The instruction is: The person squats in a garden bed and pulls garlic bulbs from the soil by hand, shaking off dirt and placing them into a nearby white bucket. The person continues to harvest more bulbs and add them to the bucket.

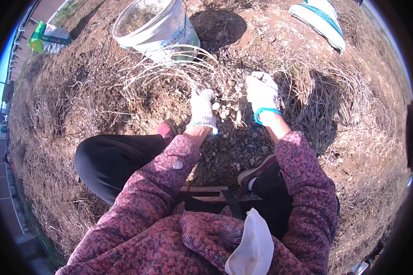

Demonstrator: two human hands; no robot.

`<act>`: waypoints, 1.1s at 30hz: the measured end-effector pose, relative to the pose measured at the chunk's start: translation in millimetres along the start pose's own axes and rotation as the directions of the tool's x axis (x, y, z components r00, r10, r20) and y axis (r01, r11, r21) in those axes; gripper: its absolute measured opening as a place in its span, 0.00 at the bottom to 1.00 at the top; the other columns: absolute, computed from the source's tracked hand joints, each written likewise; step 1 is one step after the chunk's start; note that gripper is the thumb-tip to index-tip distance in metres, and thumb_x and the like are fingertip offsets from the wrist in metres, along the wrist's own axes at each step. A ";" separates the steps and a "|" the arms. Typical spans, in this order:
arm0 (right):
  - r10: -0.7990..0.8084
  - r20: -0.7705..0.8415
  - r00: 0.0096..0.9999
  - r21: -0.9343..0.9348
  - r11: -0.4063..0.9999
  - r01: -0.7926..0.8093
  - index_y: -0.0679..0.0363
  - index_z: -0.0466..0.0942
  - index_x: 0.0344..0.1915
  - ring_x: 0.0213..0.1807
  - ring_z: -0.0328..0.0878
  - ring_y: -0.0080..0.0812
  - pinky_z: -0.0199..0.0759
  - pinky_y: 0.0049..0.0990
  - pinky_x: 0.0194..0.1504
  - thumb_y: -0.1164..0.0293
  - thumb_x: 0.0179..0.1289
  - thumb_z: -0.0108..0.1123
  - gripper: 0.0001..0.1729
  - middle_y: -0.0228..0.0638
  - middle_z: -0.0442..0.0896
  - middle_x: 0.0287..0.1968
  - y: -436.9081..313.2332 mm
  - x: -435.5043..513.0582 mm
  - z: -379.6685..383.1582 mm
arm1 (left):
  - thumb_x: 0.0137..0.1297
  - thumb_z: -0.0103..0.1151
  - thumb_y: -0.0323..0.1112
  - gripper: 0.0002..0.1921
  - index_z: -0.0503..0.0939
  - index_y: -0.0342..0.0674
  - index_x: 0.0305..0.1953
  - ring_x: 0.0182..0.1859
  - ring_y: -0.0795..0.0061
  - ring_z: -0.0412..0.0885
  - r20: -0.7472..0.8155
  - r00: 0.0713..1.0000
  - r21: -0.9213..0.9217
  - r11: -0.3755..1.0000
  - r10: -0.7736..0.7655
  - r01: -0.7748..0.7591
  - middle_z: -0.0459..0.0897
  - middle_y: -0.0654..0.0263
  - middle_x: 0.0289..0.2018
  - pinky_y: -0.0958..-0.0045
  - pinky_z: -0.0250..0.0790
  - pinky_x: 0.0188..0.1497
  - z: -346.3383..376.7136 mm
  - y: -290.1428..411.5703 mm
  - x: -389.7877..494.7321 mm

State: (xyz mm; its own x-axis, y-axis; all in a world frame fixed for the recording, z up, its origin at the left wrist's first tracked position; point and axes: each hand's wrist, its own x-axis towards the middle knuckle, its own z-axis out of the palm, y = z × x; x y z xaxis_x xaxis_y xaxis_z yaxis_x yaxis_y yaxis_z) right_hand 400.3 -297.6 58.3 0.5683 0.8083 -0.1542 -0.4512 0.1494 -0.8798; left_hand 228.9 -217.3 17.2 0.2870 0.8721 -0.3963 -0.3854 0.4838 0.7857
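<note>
My left hand [202,106], in a white knitted glove, grips a bundle of dry plant stems [179,74]. The stems fan out up and to the left, towards the bucket. Pale pods that look like peanuts [223,110] hang on the roots just right of that hand. My right hand [262,92], in a matching glove with a blue cuff, is close to the right of the pods. Its fingers look curled, and glare hides whether anything is in them. Loose pods [252,161] lie on the soil below, between my shoes [256,173].
A white plastic bucket [189,37] stands tilted in view ahead on the left. Dry stems lie heaped [313,99] at right. A white and teal sack [321,22] lies far right, a green and white bag [51,37] far left. Wooden slats [204,188] show below me.
</note>
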 end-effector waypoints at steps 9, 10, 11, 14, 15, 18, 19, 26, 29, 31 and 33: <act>0.304 0.293 0.906 0.171 0.916 -0.363 0.61 0.78 0.47 0.36 0.82 0.29 0.69 0.15 0.24 0.72 0.68 0.59 0.10 0.33 0.83 0.37 -7.3 17.3 -62.3 | 0.72 0.40 0.37 0.18 0.76 0.34 0.54 0.39 0.63 0.86 0.361 0.931 -0.485 0.844 -0.047 0.231 0.85 0.56 0.45 0.59 0.83 0.40 -31.8 29.5 2.4; 0.384 0.360 0.851 0.150 0.876 -0.458 0.60 0.79 0.49 0.37 0.82 0.28 0.68 0.14 0.24 0.69 0.69 0.59 0.12 0.32 0.83 0.37 -7.1 12.6 -57.2 | 0.72 0.40 0.39 0.19 0.76 0.36 0.54 0.37 0.62 0.85 0.255 0.967 -0.370 0.921 -0.027 0.124 0.85 0.57 0.44 0.57 0.83 0.38 -33.3 31.9 3.2; 0.114 0.413 0.904 -0.181 0.983 -0.041 0.61 0.78 0.51 0.39 0.82 0.30 0.72 0.19 0.28 0.69 0.69 0.58 0.13 0.35 0.83 0.40 -2.0 8.3 -46.6 | 0.72 0.39 0.40 0.20 0.77 0.37 0.54 0.36 0.62 0.85 0.387 0.922 -0.435 0.883 0.004 0.179 0.85 0.57 0.42 0.56 0.83 0.37 -33.0 31.9 2.7; 0.328 0.379 0.866 -0.291 0.930 -0.225 0.58 0.78 0.52 0.33 0.77 0.24 0.70 0.21 0.29 0.67 0.69 0.59 0.14 0.29 0.81 0.37 -2.5 -3.0 -22.7 | 0.72 0.40 0.41 0.20 0.77 0.37 0.54 0.32 0.61 0.83 0.409 0.906 -0.484 0.815 -0.111 0.319 0.84 0.60 0.37 0.57 0.81 0.31 -30.8 34.7 0.4; 0.516 0.331 0.790 -0.187 0.856 -0.481 0.55 0.80 0.50 0.27 0.71 0.18 0.65 0.19 0.25 0.66 0.69 0.60 0.12 0.22 0.79 0.32 -4.0 -7.9 -15.6 | 0.72 0.39 0.40 0.20 0.77 0.37 0.54 0.31 0.62 0.83 0.375 0.917 -0.503 0.800 -0.139 0.327 0.84 0.59 0.37 0.58 0.81 0.31 -29.3 35.6 0.6; 0.373 0.495 0.785 -0.247 0.926 -0.285 0.57 0.75 0.58 0.22 0.68 0.15 0.62 0.18 0.21 0.63 0.67 0.64 0.22 0.21 0.81 0.33 -7.0 -24.7 6.1 | 0.74 0.39 0.39 0.19 0.77 0.36 0.53 0.33 0.63 0.84 0.259 0.959 -0.464 0.857 -0.112 0.225 0.84 0.58 0.40 0.61 0.82 0.33 -30.3 35.0 2.7; 0.442 0.500 0.745 -0.184 0.895 -0.407 0.60 0.69 0.65 0.23 0.71 0.16 0.64 0.19 0.22 0.63 0.65 0.66 0.31 0.25 0.83 0.38 -9.0 -30.4 11.4 | 0.75 0.38 0.38 0.18 0.76 0.33 0.53 0.37 0.63 0.85 0.292 0.951 -0.476 0.847 -0.103 0.238 0.84 0.55 0.42 0.62 0.83 0.36 -30.0 32.8 6.8; 0.571 0.345 0.745 -0.761 0.635 -0.135 0.68 0.53 0.72 0.29 0.81 0.21 0.64 0.18 0.22 0.72 0.58 0.69 0.47 0.34 0.85 0.38 -19.1 -25.8 32.9 | 0.74 0.40 0.38 0.21 0.71 0.30 0.59 0.52 0.53 0.82 0.478 0.877 -0.362 0.899 -0.049 0.248 0.80 0.45 0.53 0.55 0.78 0.55 -51.6 16.0 21.8; 0.613 0.381 0.692 -0.610 0.729 -0.310 0.70 0.57 0.70 0.32 0.81 0.22 0.64 0.18 0.22 0.73 0.58 0.68 0.43 0.36 0.85 0.40 -17.0 -26.0 23.9 | 0.74 0.40 0.37 0.20 0.72 0.29 0.57 0.50 0.53 0.82 0.493 0.868 -0.418 0.861 -0.053 0.290 0.80 0.45 0.52 0.56 0.79 0.54 -52.9 17.3 17.6; 0.608 0.403 0.684 -0.432 0.786 -0.443 0.68 0.59 0.68 0.32 0.81 0.21 0.64 0.18 0.22 0.74 0.60 0.67 0.40 0.37 0.85 0.40 -8.7 -28.0 20.8 | 0.74 0.38 0.38 0.20 0.74 0.28 0.56 0.48 0.54 0.83 0.499 0.864 -0.534 0.761 -0.069 0.369 0.81 0.46 0.50 0.56 0.80 0.51 -49.4 21.6 13.2; 0.595 0.391 0.702 -0.274 0.804 -0.528 0.64 0.70 0.60 0.32 0.80 0.17 0.62 0.16 0.23 0.73 0.63 0.64 0.26 0.36 0.85 0.41 -0.1 -30.1 18.9 | 0.74 0.37 0.38 0.21 0.74 0.28 0.54 0.46 0.55 0.84 0.564 0.824 -0.588 0.676 -0.050 0.444 0.82 0.47 0.48 0.57 0.82 0.48 -44.9 27.9 9.7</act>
State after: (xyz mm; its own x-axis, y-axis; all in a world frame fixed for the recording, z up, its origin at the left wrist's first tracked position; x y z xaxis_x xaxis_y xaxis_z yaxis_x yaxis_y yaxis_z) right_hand 370.3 -311.1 71.4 -0.1386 0.8792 -0.4558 -0.4739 -0.4630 -0.7490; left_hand 181.6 -192.1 14.0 0.7506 0.6535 -0.0977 -0.6491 0.7569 0.0756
